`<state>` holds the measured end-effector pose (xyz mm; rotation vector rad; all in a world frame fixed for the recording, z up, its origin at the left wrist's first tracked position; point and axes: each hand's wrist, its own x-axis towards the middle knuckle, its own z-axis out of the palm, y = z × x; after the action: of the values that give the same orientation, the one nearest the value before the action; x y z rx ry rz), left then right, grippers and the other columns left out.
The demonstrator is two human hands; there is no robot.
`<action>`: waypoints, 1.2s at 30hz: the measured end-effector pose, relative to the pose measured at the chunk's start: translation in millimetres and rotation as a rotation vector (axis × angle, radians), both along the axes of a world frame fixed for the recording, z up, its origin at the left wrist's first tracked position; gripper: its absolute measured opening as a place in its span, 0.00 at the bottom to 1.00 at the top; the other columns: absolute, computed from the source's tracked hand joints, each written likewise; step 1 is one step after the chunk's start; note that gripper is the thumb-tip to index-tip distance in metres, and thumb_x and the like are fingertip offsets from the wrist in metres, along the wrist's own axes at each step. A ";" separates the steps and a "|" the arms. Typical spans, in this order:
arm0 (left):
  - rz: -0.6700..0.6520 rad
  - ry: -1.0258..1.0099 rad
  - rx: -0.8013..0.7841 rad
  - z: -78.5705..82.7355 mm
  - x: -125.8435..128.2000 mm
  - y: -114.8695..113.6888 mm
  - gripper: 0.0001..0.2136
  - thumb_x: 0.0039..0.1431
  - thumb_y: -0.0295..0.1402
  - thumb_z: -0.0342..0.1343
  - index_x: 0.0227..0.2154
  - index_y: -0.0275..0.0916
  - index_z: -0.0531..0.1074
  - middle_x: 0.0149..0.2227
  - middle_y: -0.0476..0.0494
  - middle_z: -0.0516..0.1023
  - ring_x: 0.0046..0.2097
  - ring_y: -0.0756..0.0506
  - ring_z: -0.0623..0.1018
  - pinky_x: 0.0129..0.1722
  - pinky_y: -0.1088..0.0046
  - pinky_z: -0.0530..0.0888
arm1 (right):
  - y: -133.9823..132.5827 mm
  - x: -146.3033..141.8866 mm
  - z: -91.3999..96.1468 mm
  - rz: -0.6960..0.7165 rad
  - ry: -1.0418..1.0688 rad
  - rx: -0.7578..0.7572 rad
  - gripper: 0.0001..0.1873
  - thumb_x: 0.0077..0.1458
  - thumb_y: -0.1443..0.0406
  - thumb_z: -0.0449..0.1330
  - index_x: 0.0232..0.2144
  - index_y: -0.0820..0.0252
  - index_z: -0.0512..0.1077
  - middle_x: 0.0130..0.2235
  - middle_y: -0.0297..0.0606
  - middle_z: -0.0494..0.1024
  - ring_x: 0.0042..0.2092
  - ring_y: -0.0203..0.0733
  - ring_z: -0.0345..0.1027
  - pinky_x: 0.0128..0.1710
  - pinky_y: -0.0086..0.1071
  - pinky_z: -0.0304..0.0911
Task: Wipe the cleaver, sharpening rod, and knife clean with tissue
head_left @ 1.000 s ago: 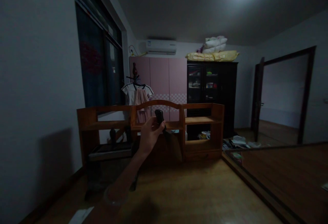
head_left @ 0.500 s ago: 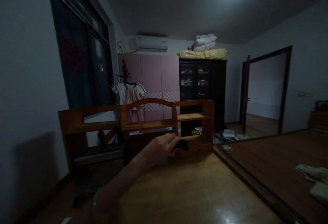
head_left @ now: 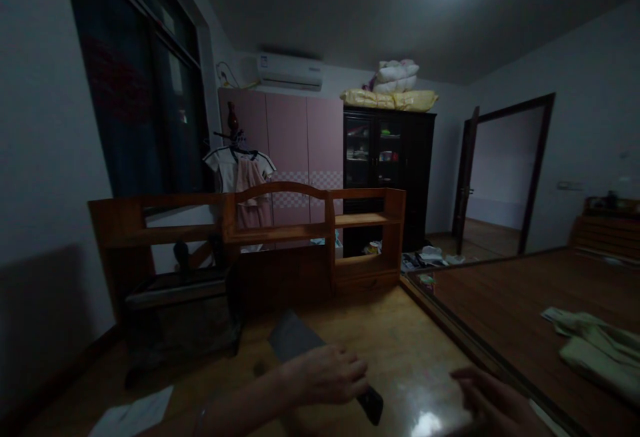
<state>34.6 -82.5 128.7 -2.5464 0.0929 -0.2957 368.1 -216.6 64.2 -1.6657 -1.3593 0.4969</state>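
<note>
My left hand (head_left: 330,374) is closed around a cleaver (head_left: 295,337), just above the wooden tabletop (head_left: 400,330). Its wide grey blade points away and to the left, while the black handle sticks out past my fingers on the right. At the lower right, my right hand (head_left: 495,400) is partly in view with its fingers loosely extended and nothing seen in them. A dark holder (head_left: 183,330) stands on the left of the table, with dark handles rising from its top. Near my left forearm lies a white sheet (head_left: 135,414).
A wooden shelf unit (head_left: 280,232) runs along the table's far side. To the right is a lower brown surface (head_left: 500,297) with a pale green cloth (head_left: 595,350) on it. Beyond stand pink cabinets (head_left: 287,130), a dark cabinet (head_left: 417,170) and an open door (head_left: 467,184).
My left hand has come down and nearer with the cleaver, whose blade now shows. My right hand has entered at the lower right. The view has shifted slightly.
</note>
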 end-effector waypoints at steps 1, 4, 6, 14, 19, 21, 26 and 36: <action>0.000 -0.001 -0.010 -4.5 0.4 -0.6 0.03 0.62 0.27 0.51 0.33 0.37 0.68 0.32 0.46 0.69 0.32 0.49 0.72 0.28 0.72 0.65 | 18.9 -15.0 0.0 0.164 0.064 -0.031 0.19 0.52 0.44 0.55 0.36 0.44 0.75 0.27 0.40 0.75 0.33 0.51 0.73 0.34 0.42 0.70; -0.003 -0.009 -0.018 -12.7 -0.5 -5.7 0.03 0.62 0.28 0.51 0.34 0.38 0.68 0.33 0.45 0.70 0.32 0.49 0.72 0.28 0.72 0.65 | 78.3 -73.3 4.4 0.423 0.254 -0.136 0.26 0.50 0.42 0.54 0.37 0.55 0.74 0.28 0.42 0.77 0.28 0.49 0.74 0.28 0.38 0.68; -0.014 -0.014 -0.018 -16.5 -2.7 -10.6 0.03 0.62 0.30 0.51 0.35 0.39 0.69 0.33 0.46 0.70 0.31 0.49 0.72 0.28 0.72 0.65 | 114.4 -112.5 10.5 0.416 0.235 -0.255 0.35 0.52 0.38 0.46 0.33 0.61 0.75 0.15 0.37 0.69 0.15 0.44 0.64 0.16 0.33 0.59; -0.009 -0.049 0.026 -33.8 -22.0 -14.6 0.08 0.61 0.29 0.52 0.43 0.43 0.70 0.35 0.48 0.71 0.30 0.50 0.71 0.30 0.71 0.67 | 217.5 -205.1 4.9 0.628 0.034 -0.110 0.28 0.53 0.47 0.55 0.18 0.65 0.74 0.13 0.28 0.52 0.18 0.31 0.49 0.19 0.27 0.46; 0.042 -0.028 -0.039 -43.7 -33.6 -3.9 0.10 0.61 0.30 0.52 0.45 0.43 0.69 0.37 0.51 0.71 0.33 0.51 0.73 0.33 0.72 0.68 | 252.4 -219.8 -23.4 0.807 0.104 -0.238 0.18 0.43 0.55 0.63 0.17 0.63 0.68 0.15 0.28 0.61 0.18 0.30 0.51 0.18 0.26 0.46; 0.054 -0.047 -0.035 -46.6 -35.3 0.2 0.10 0.62 0.29 0.51 0.45 0.44 0.69 0.37 0.51 0.72 0.33 0.51 0.73 0.33 0.72 0.67 | 261.0 -219.2 -34.1 0.796 0.136 -0.232 0.17 0.44 0.54 0.62 0.17 0.62 0.67 0.15 0.28 0.62 0.18 0.30 0.52 0.18 0.25 0.46; 0.104 -0.056 -0.078 -51.8 -33.4 8.5 0.06 0.62 0.29 0.52 0.41 0.41 0.69 0.35 0.52 0.73 0.30 0.51 0.71 0.30 0.71 0.65 | 273.4 -210.1 -54.3 0.638 0.233 -0.098 0.16 0.41 0.55 0.63 0.17 0.63 0.69 0.17 0.29 0.64 0.22 0.33 0.57 0.22 0.26 0.51; 0.146 0.012 -0.164 -95.6 -27.2 23.8 0.09 0.62 0.26 0.50 0.41 0.42 0.72 0.44 0.47 0.75 0.39 0.51 0.75 0.33 0.73 0.69 | 269.8 -166.0 -45.4 0.346 0.764 0.057 0.21 0.44 0.52 0.63 0.37 0.59 0.74 0.34 0.41 0.77 0.31 0.47 0.74 0.30 0.37 0.69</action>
<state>7.4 -58.8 33.1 -2.7001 -0.1174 -0.2393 202.1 53.3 18.7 -1.0104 -1.0521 1.1445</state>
